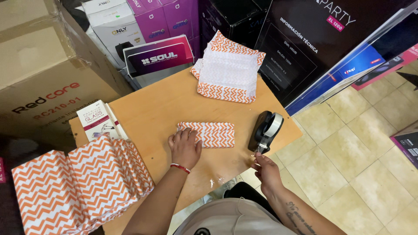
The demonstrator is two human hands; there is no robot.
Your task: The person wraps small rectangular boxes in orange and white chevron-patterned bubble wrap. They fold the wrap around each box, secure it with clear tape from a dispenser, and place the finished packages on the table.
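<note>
On the wooden table [161, 109], mid-frame, a light, stiff wrapped packet [211, 134] is pinned flat by the left hand [185, 148]; tape at the black dispenser [264, 130] is pinched by the right hand [265, 170].

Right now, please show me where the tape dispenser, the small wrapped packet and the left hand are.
tape dispenser [264, 130]: head view, on its black body.
small wrapped packet [213, 134]: head view, on its zigzag paper.
left hand [184, 148]: head view, on its back.

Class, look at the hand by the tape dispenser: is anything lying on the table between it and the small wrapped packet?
Nothing visible does. The right hand is at the front of the black tape dispenser, and only bare table lies between it and the wrapped packet, which the left hand presses down.
</note>
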